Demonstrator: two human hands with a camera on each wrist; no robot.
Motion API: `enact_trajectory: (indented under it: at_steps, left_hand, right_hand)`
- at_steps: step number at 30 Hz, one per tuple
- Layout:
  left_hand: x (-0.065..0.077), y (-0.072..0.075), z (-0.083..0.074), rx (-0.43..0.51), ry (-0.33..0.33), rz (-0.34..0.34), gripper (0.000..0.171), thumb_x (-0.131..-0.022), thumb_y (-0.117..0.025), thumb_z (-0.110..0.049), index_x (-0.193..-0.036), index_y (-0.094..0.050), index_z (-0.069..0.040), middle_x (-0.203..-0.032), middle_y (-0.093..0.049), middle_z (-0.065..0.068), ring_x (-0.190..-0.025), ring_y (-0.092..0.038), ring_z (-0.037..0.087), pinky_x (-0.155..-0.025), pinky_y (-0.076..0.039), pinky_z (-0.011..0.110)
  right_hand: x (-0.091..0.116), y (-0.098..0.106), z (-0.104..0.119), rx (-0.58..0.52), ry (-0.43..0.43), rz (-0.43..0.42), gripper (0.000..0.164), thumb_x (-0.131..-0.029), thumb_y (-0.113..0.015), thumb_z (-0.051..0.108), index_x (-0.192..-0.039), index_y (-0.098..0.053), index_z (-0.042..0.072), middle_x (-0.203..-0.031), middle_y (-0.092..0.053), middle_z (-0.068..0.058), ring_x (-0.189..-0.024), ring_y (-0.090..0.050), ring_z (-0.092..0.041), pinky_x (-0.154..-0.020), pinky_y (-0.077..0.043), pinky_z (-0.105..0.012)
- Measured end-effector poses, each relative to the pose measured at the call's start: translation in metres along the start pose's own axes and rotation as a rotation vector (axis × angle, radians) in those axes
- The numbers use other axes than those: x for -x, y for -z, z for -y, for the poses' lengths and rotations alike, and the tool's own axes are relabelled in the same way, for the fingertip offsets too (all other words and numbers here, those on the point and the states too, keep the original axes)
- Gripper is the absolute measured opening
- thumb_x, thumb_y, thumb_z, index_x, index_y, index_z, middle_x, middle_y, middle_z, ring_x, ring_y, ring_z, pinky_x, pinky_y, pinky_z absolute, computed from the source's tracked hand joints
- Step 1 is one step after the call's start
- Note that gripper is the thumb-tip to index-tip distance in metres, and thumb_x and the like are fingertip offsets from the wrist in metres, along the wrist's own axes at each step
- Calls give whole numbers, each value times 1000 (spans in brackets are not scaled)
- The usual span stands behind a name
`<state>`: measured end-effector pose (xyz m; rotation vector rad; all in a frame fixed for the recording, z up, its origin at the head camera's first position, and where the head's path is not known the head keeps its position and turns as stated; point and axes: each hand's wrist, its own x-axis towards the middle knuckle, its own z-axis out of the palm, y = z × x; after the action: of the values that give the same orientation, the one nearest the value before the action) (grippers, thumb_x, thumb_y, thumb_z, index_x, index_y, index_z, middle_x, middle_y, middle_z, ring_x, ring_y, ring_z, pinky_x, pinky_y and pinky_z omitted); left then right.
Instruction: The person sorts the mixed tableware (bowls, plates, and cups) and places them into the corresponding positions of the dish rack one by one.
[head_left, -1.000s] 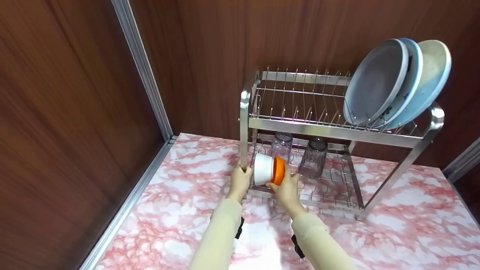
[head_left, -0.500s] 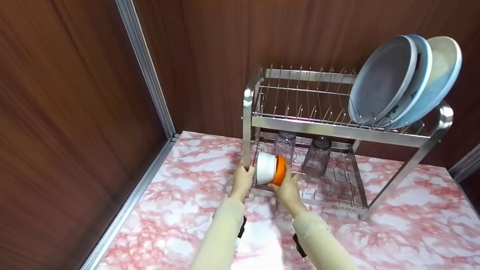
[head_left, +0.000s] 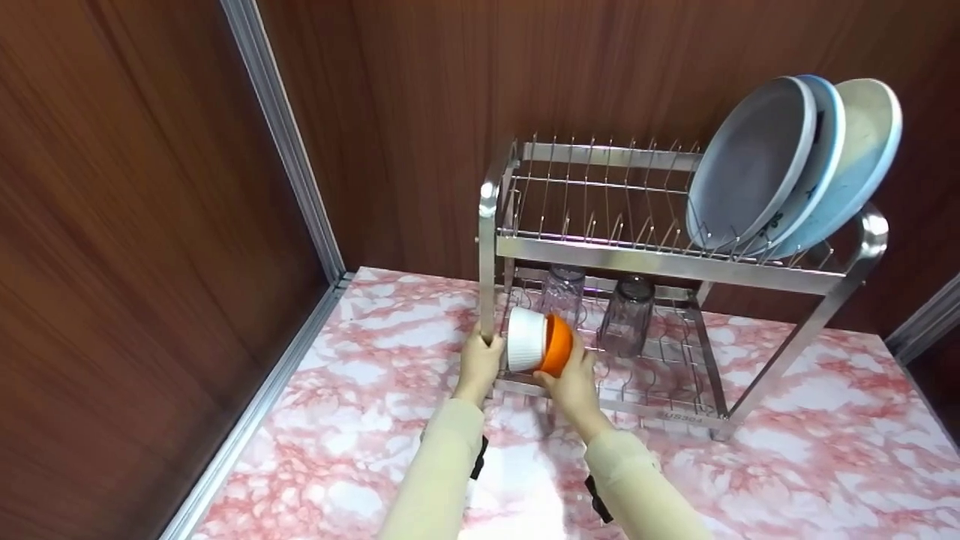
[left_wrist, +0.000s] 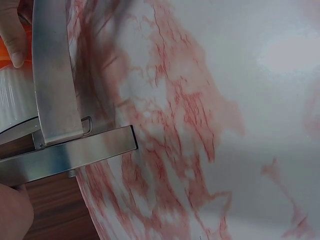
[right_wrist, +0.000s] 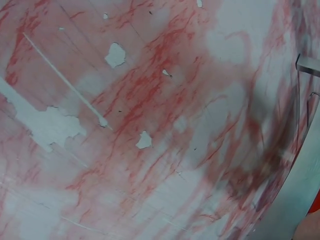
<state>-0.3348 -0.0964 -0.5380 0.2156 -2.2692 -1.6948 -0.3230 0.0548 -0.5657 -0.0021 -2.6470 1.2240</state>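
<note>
In the head view my left hand (head_left: 478, 365) grips the left front post of a two-tier metal dish rack (head_left: 660, 262). My right hand (head_left: 576, 384) holds an orange bowl (head_left: 559, 349), fingers on its far side and thumb at the near lower edge. The bowl lies on its side on the lower tier, its rim against a white ribbed ramekin (head_left: 526, 340), which is also on its side. Part of the ramekin (left_wrist: 17, 95) shows behind the post in the left wrist view. The right wrist view shows mostly tabletop, with a sliver of the orange bowl (right_wrist: 315, 204).
Two upside-down clear glasses, one farther left (head_left: 562, 289) and one nearer the middle (head_left: 627, 319), stand on the lower tier. Several plates (head_left: 750, 165) lean at the upper tier's right end. The rack sits on a red-and-white marbled tabletop (head_left: 360, 420) before a wooden panel (head_left: 420, 135).
The orange bowl has shifted slightly and shows more of its side, and my right fingers have moved a little down along it. My left hand keeps its hold on the post.
</note>
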Motion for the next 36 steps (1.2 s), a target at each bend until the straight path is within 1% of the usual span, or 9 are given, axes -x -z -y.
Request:
enact_trajectory:
  at_steps: [4, 12, 18, 21, 24, 28, 32, 34, 36]
  left_hand:
    - [1, -1, -1, 8, -4, 5, 23, -79, -50, -10, -102, -54, -8, -73, -53, 7, -67, -45, 16, -62, -40, 26]
    - [-1, -3, 0, -11, -11, 16, 21, -80, -50, -11, -100, -53, -8, -71, -49, 5, -66, -44, 15, -61, -40, 26]
    - [-4, -4, 1, 3, -10, 32, 21, -80, -49, -12, -101, -53, -8, -70, -48, 3, -65, -43, 14, -60, -39, 25]
    - [-5, -3, 3, 3, -12, 42, 21, -81, -49, -11, -101, -52, -7, -64, -43, 1, -60, -41, 14, -55, -37, 24]
    - [-8, -1, 5, 3, -9, 43, 22, -81, -48, -10, -102, -51, -6, -61, -39, -1, -56, -38, 12, -51, -35, 24]
    - [-13, 2, 8, 11, -2, 46, 24, -82, -47, -10, -106, -50, -4, -63, -41, 0, -55, -39, 12, -51, -36, 23]
    - [-20, 9, 13, 26, 35, 70, 29, -86, -46, -12, -114, -46, -7, -68, -46, 3, -58, -42, 13, -53, -40, 25]
    - [-23, 17, 15, 0, 49, 72, 29, -87, -47, -16, -115, -45, -8, -73, -51, 5, -62, -46, 15, -58, -44, 28]
    - [-24, 24, 18, -43, 47, 76, 29, -87, -49, -20, -113, -45, -9, -82, -56, 9, -70, -52, 19, -66, -47, 33]
  right_hand:
    - [2, 2, -1, 5, 2, -17, 93, -66, -75, 24, -137, -16, 13, -117, -33, -26, -107, -45, -41, -97, -36, -47]
    - [7, 8, -4, 14, 25, -43, 94, -66, -75, 22, -137, -15, 11, -117, -30, -24, -103, -45, -39, -98, -36, -47]
    - [20, 16, -11, 85, 26, -72, 93, -67, -74, 30, -136, -17, 9, -119, -30, -24, -106, -42, -38, -92, -41, -45]
    - [27, 20, -17, 118, 27, -82, 91, -66, -74, 33, -135, -20, 9, -120, -31, -23, -106, -43, -39, -92, -40, -47]
    - [33, 24, -24, 135, 32, -80, 88, -66, -73, 35, -134, -23, 11, -122, -32, -22, -110, -40, -38, -95, -37, -47]
    - [39, 34, -37, 152, 35, -77, 84, -68, -72, 34, -134, -24, 11, -125, -30, -23, -115, -35, -38, -98, -33, -50]
    - [43, 46, -53, 183, 21, -64, 83, -70, -70, 33, -134, -24, 8, -125, -29, -26, -114, -34, -41, -98, -31, -52]
    - [43, 53, -59, 199, 13, -34, 83, -71, -69, 34, -135, -23, 9, -126, -30, -26, -115, -34, -42, -98, -30, -53]
    - [45, 64, -66, 227, -10, 10, 83, -73, -67, 37, -136, -20, 11, -127, -30, -26, -116, -33, -43, -99, -28, -55]
